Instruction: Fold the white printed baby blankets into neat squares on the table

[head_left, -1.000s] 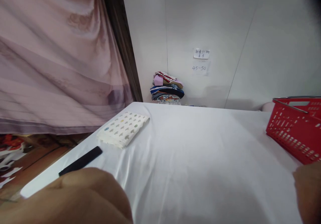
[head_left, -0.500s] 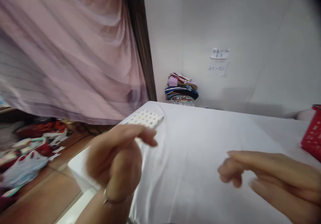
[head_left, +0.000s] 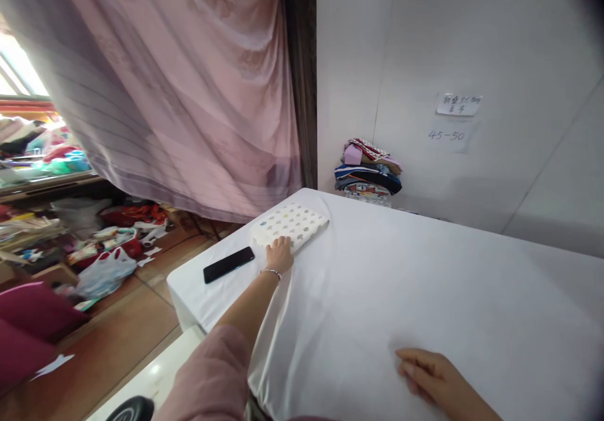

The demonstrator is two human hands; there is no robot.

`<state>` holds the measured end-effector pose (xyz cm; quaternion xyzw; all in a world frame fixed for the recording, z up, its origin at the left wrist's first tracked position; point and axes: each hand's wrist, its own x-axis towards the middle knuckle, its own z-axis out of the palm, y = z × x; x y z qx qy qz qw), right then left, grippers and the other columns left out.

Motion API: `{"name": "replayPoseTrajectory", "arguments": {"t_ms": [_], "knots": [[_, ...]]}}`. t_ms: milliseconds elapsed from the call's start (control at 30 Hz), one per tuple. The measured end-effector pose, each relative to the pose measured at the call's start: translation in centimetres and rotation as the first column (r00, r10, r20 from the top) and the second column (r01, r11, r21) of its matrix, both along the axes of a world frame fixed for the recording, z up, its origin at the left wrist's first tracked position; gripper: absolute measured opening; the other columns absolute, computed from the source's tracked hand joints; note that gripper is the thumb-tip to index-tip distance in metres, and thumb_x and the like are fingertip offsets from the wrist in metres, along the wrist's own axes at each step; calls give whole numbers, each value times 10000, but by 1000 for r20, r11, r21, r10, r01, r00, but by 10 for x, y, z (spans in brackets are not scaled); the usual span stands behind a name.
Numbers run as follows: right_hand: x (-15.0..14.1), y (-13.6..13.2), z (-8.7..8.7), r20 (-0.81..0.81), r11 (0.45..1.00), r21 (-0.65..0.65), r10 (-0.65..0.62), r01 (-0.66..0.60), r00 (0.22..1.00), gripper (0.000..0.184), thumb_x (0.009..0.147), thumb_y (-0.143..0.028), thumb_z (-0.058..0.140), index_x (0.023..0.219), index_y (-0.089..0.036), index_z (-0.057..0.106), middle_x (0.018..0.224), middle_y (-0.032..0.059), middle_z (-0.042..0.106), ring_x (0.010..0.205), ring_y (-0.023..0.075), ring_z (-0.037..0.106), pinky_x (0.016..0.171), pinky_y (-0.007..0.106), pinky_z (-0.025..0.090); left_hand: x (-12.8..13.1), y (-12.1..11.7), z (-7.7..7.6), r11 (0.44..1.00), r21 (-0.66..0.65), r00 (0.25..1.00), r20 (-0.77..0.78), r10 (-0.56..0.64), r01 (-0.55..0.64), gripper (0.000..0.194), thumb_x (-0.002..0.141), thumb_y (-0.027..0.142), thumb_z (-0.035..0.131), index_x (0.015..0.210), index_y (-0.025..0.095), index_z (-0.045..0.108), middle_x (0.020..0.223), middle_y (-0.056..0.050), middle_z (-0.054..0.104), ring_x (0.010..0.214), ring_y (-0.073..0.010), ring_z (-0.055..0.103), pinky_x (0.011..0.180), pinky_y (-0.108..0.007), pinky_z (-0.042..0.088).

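A folded white cloth (head_left: pixel 295 219) with a scattered print of small grey, blue and yellow motifs lies at the far left of the white-covered table (head_left: pixel 377 282). My left hand (head_left: pixel 279 254), a bracelet at its wrist, reaches out to the cloth's near edge. Its fingers curl over that edge, while the thumb is hidden. Lower right, my right hand (head_left: pixel 427 370) hovers over the tabletop with loosely bent fingers and nothing visible in them. Just left of my left hand lies a black phone (head_left: pixel 229 265).
Folded fabrics are piled in a stack (head_left: pixel 368 172) by the white wall, below two paper signs (head_left: pixel 455 119). A pink curtain (head_left: pixel 202 94) hangs on the left. Plastic bags (head_left: pixel 106 273) lie on the floor. A round black object (head_left: pixel 132 408) sits on a white surface at bottom left.
My left hand has reached forward onto the folded cloth. My right hand has moved lower and nearer the tabletop. The view has swung left, so the phone shows and the red basket is out of sight.
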<state>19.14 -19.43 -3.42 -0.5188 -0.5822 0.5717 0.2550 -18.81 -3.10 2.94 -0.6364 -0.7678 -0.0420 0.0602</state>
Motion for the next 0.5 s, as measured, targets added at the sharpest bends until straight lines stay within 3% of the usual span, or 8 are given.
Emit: {"name": "replayPoseTrajectory", "arguments": {"t_ms": [100, 200, 367, 433, 500], "knots": [[-2, 2, -6, -27, 996, -5, -88, 88, 996, 175, 610, -567, 627, 743, -483, 703, 631, -30, 651, 508, 204, 579, 441, 329, 428, 3, 10, 1, 999, -30, 999, -1, 33, -33, 420, 766, 54, 420, 1176, 129, 472, 1178, -175, 531, 1113, -287, 487, 918, -441, 345], [1, 4, -13, -32, 988, 2, -154, 154, 988, 197, 588, -558, 634, 752, -480, 711, 669, -30, 675, 491, 195, 584, 412, 310, 427, 4, 19, 12, 997, -49, 998, 15, 57, -56, 383, 779, 32, 401, 1148, 105, 474, 1142, -198, 551, 1099, -276, 503, 907, -414, 352], [4, 6, -18, -120, 974, 19, -223, 227, 967, 219, 601, -530, 652, 769, -413, 729, 663, -11, 672, 499, 188, 585, 398, 283, 440, 17, 31, 59, 999, -54, 996, 89, 12, -7, 371, 795, 94, 419, 1163, 104, 471, 1079, -161, 611, 1016, -258, 574, 828, -346, 410], [3, 7, -10, -173, 974, -14, -223, 224, 959, 260, 610, -530, 674, 784, -348, 738, 677, 7, 677, 487, 176, 575, 407, 276, 443, 37, 25, 79, 997, -48, 992, 117, -52, 57, 431, 777, 131, 450, 1208, 153, 463, 1069, -128, 632, 986, -247, 596, 793, -316, 428], [0, 10, 6, -251, 959, -85, -282, 270, 926, 329, 620, -537, 700, 844, -298, 733, 755, 28, 698, 563, 186, 619, 473, 279, 476, 70, 5, 92, 986, -35, 974, 162, -157, 165, 517, 747, 165, 482, 1261, 198, 441, 1082, -100, 643, 975, -234, 605, 776, -294, 442]]}}
